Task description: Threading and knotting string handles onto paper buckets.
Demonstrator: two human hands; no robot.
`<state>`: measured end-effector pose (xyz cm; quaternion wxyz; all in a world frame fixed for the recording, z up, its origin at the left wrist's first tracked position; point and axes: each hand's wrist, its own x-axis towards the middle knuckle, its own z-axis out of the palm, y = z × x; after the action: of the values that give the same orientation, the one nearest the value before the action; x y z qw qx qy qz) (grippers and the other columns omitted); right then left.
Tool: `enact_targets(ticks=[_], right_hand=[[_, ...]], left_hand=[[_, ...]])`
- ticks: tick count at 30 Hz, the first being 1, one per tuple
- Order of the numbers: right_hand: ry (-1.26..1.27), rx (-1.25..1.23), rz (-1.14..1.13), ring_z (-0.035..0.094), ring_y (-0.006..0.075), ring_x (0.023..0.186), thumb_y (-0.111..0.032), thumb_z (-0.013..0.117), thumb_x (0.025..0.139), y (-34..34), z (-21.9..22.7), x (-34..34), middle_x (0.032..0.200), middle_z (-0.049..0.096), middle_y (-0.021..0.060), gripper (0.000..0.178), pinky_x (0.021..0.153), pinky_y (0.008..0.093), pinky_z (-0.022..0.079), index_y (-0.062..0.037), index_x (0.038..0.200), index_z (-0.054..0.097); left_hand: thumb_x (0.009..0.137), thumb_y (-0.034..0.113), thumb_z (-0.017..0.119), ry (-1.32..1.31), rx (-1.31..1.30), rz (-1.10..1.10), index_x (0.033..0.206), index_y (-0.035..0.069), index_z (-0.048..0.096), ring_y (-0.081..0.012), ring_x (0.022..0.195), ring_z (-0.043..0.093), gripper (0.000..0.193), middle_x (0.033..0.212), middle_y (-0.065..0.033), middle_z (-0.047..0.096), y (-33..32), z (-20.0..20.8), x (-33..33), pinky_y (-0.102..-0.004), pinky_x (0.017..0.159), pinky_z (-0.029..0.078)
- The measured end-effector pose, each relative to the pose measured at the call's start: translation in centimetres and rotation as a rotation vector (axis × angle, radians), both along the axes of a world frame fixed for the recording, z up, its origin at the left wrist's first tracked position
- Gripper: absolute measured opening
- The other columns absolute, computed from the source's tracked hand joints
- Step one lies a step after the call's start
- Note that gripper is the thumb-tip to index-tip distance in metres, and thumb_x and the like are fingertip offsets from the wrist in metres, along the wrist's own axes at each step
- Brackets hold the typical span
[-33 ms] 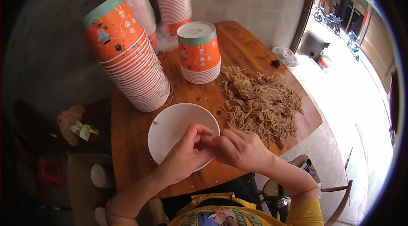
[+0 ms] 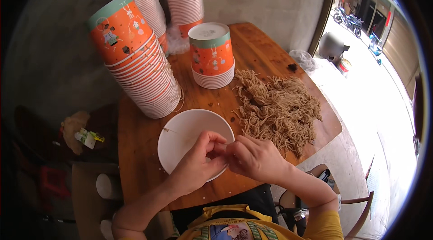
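Note:
A white round paper tub (image 2: 180, 127) sits at the front of the wooden table with its open mouth toward me. My left hand (image 2: 198, 163) reaches across the tub's mouth, thumb and fingers curled into a pinch. Against its fingertips, by the tub's right rim, my right hand (image 2: 257, 158) is closed with its fingers bent inward. Whatever the two hands pinch is hidden or too fine to make out. A thin tan thread crosses the tub's left rim. Just beyond my right hand lies a spread heap of tan strings (image 2: 279, 109).
A tall leaning stack of orange paper tubs (image 2: 140, 68) rises at the left, strings along its side. A shorter upside-down stack (image 2: 212, 59) stands behind the white tub. More stacks lean by the wall. A wooden chair (image 2: 361, 217) is at the lower right, near the open doorway.

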<state>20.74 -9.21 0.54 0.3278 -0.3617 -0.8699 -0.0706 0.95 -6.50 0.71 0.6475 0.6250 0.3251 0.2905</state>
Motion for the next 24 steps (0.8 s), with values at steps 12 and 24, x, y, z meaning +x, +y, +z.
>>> enact_targets(ticks=[12,24], right_hand=[[0.82,-1.468,0.088,0.053,0.0052,0.066,-0.021,0.062,0.093,0.1,1.5,1.1,0.074,0.059,0.0023,0.02,0.061,0.0259,0.045,-0.0049,0.103,0.058],[0.651,-0.893,0.029,0.057,0.0034,0.066,-0.01,0.065,0.092,-1.5,-1.1,0.6,0.077,0.065,-0.0008,0.012,0.059,0.0202,0.045,-0.0042,0.1,0.059]], left_hand=[[0.092,0.002,0.061,0.071,0.129,0.019,0.112,0.002,0.042,-0.0113,0.091,0.06,0.028,0.096,-0.0065,0.06,-0.2,0.4,-0.4,-0.0278,0.084,0.05],[0.092,0.003,0.061,0.052,0.024,0.008,0.115,0.002,0.043,-0.0109,0.092,0.058,0.03,0.097,-0.0059,0.058,-0.1,0.3,-0.4,-0.027,0.085,0.048]])
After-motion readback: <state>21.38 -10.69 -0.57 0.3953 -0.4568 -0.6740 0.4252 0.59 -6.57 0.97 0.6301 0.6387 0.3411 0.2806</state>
